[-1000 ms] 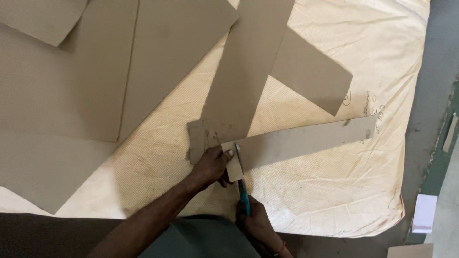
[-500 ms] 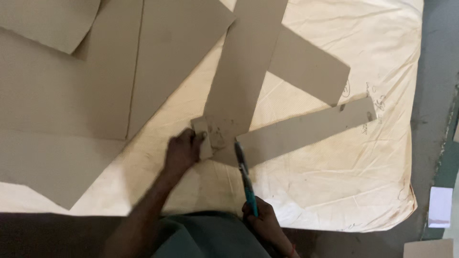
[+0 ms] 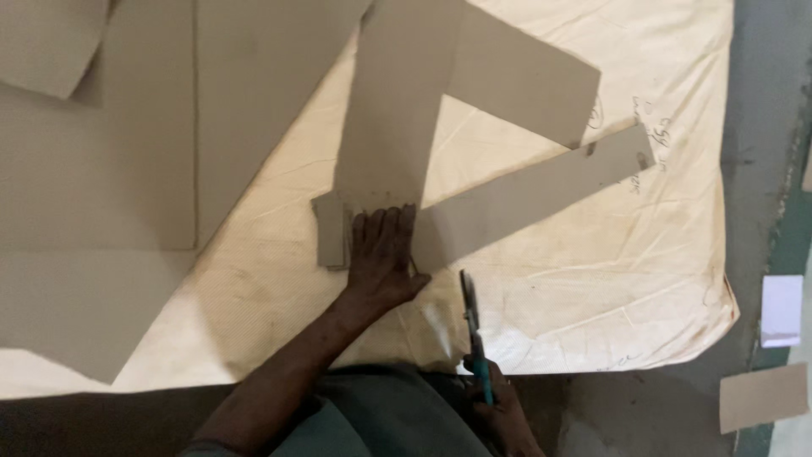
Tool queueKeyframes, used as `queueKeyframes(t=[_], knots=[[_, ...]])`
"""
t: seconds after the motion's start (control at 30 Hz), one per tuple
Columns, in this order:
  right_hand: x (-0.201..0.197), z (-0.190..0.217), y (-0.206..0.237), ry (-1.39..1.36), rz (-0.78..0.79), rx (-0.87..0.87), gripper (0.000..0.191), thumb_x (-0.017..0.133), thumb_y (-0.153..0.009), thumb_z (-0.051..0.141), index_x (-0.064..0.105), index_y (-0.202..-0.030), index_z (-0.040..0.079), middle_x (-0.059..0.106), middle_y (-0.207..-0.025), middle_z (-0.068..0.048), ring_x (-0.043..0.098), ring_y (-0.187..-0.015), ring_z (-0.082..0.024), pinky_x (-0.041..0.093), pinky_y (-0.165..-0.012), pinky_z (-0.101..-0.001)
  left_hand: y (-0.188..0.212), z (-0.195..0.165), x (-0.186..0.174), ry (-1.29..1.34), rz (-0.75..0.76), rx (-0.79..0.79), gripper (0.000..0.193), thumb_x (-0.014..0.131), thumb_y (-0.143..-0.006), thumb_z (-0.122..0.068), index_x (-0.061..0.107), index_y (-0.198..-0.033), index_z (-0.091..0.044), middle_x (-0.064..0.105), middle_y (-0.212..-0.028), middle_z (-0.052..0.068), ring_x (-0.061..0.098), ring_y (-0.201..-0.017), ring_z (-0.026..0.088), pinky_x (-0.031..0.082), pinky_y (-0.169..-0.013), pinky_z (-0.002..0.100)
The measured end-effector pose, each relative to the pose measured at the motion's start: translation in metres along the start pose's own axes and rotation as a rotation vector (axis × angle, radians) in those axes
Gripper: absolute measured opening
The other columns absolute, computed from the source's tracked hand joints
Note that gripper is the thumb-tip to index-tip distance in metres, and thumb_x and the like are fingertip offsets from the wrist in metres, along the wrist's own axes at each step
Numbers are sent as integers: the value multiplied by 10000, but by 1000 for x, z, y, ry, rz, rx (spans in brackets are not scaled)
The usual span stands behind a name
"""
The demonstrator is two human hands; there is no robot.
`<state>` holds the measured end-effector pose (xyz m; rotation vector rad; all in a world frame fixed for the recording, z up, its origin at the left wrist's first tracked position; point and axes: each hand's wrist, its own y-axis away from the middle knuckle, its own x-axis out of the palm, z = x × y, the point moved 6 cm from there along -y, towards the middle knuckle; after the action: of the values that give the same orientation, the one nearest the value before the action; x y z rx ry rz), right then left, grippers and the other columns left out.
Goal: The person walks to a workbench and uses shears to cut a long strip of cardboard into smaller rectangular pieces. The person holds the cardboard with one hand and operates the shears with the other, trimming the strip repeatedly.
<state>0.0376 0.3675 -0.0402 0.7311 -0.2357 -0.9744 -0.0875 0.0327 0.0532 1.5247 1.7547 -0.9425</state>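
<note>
Scissors with teal handles and long grey blades (image 3: 474, 338) sit in my right hand (image 3: 499, 410), low at the bottom edge of the view, fingers curled through and around the handles. The blades point up and away from me, their tips just short of the long grey-brown cardboard strip (image 3: 533, 199) and not touching it; whether the blades are parted or together I cannot tell, since they show edge-on as one thin line. Much of that hand is cut off by the frame.

My left hand (image 3: 381, 254) lies flat, fingers spread a little and pressed down, holding nothing, only pinning the near end of the strip where it meets the wide upright cardboard panel (image 3: 397, 101). Just left of my fingertips lies a small stack of short cut cardboard rectangles (image 3: 330, 230), touching the side of my hand; how many pieces are in it I cannot make out.

No box, tray or bin shows here; everything lies loose on the cream, stained fabric sheet (image 3: 592, 296) that covers the work surface. A second slanted cardboard panel (image 3: 524, 80) passes under the upright one. Large flat cardboard sheets (image 3: 101, 169) cover the left side and run out of view at the top and left. On the grey floor (image 3: 753, 127) to the right lie a white scrap of paper (image 3: 781, 310) and a brown cardboard offcut (image 3: 761, 398). My lap below is dark and blurred.
</note>
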Motion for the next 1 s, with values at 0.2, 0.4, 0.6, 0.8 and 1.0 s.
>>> queueKeyframes(t=[0.2,0.4,0.6,0.8,1.0], knots=[[16,-9,1,-111,111,282,866,549,-640,-8,611,-1497,100,602,-998,-113,528,-868,-239,461,-807,-356,-8,19,-15,65,-42,16,1158,886,-646,-445,282,-1549,-47,492,-1340,259,475,-1242,429,336,-1090,600],[43,67,-41,24,323,37,759,595,-698,-39,546,-1440,115,649,-1259,-20,647,-1134,-175,540,-929,-328,-16,45,-31,117,-36,12,1104,891,-732,-376,255,-1590,-95,474,-1408,311,535,-1252,472,460,-1025,588],[58,100,-41,2,282,202,602,560,-739,-68,602,-1320,81,667,-1127,-80,636,-980,-188,540,-901,-328,-19,56,-28,183,54,-52,1105,820,-730,-255,223,-1639,-57,511,-1399,260,564,-1253,422,490,-1060,542],[47,87,-23,12,265,357,613,526,-733,-86,633,-1315,73,614,-966,-51,565,-878,-169,497,-829,-309,-24,41,-27,7,20,65,1084,886,-684,-493,347,-1506,-37,496,-1390,264,528,-1169,417,454,-944,573],[48,86,-30,-106,335,162,624,542,-729,-104,604,-1333,43,596,-967,-81,574,-876,-171,503,-816,-322,-30,40,-33,46,11,100,1016,876,-702,-441,397,-1534,-109,541,-1361,166,533,-1150,354,458,-922,530]])
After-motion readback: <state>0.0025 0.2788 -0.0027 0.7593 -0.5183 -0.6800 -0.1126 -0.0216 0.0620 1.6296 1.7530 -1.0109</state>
